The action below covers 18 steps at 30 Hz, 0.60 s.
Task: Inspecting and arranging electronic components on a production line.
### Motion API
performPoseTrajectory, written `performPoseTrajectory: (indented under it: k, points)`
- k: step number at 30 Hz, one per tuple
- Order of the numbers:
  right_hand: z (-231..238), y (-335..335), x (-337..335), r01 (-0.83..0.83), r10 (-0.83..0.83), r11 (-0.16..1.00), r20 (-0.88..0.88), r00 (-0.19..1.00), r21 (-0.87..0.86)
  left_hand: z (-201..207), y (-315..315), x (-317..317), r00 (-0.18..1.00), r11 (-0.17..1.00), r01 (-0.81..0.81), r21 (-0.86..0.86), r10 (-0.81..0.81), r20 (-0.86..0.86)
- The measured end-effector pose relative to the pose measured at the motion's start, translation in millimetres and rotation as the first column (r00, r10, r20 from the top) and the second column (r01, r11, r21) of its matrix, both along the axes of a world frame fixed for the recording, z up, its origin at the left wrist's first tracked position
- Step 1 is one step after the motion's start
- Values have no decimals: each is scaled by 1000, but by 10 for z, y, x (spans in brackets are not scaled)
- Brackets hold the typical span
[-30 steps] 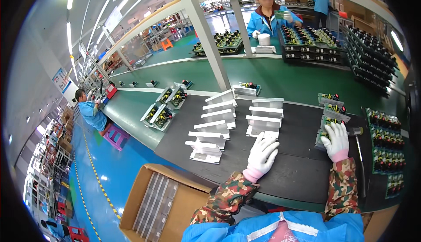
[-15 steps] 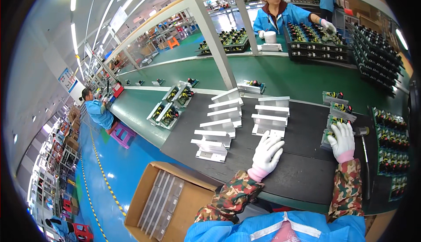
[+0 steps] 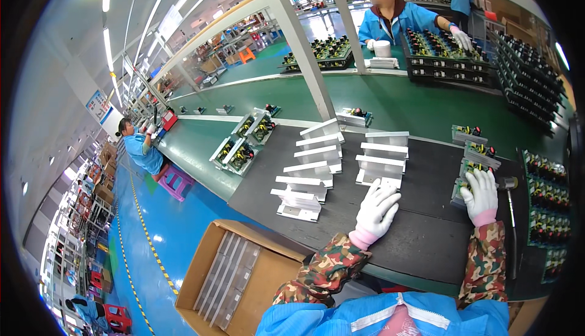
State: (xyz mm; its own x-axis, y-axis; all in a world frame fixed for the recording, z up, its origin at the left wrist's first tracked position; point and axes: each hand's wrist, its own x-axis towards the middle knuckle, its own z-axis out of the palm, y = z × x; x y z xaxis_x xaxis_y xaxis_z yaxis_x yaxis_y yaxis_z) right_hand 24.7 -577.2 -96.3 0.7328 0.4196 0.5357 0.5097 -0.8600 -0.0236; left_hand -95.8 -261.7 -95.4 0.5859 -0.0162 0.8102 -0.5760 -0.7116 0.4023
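My left hand (image 3: pixel 376 211), in a white glove, lies flat with its fingers stretched out on the black mat. Its fingertips reach the front edge of the nearest silver metal bracket (image 3: pixel 379 173) in the right-hand column. A second column of brackets (image 3: pixel 303 197) stands to the left. My right hand (image 3: pixel 481 197), gloved too, rests with extended fingers over a green circuit board (image 3: pixel 458 191) on a metal plate, partly hidden beneath it. Two similar board assemblies (image 3: pixel 481 152) lie just beyond. To its right is a hammer-like tool (image 3: pixel 510 214) with a long handle.
A cardboard box (image 3: pixel 201 269) with metal pieces stands at lower left. Finished-looking board assemblies (image 3: pixel 237 153) sit left on the green bench (image 3: pixel 201 147). Several boards fill a black tray (image 3: pixel 545 199) at right. A white post (image 3: pixel 298 43) rises ahead; a co-worker (image 3: pixel 396 22) works beyond.
The whole view has shifted slightly, while both my hands stay almost in place. The co-worker's gloved hand has come away from the piece it was handling above the boards.
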Motion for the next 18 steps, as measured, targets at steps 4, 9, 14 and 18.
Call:
performPoseTrajectory:
  k: [4,9,14,18]
  points:
    - [5,6,-11,10,-10,1000,-20,1000,-1,7,1,-12,1000,1000,-10,-4,10,-10]
    - [-20,5,-10,20,-20,1000,-49,999,-15,37,16,-32,1000,1000,-19,1,19,3]
    - [-92,-91,44,17,-19,999,-42,999,-45,4,-2,-3,1000,1000,9,-14,-9,12]
    - [-145,-86,88,5,-5,1000,26,1000,-28,-21,12,3,1000,1000,11,-25,-10,10]
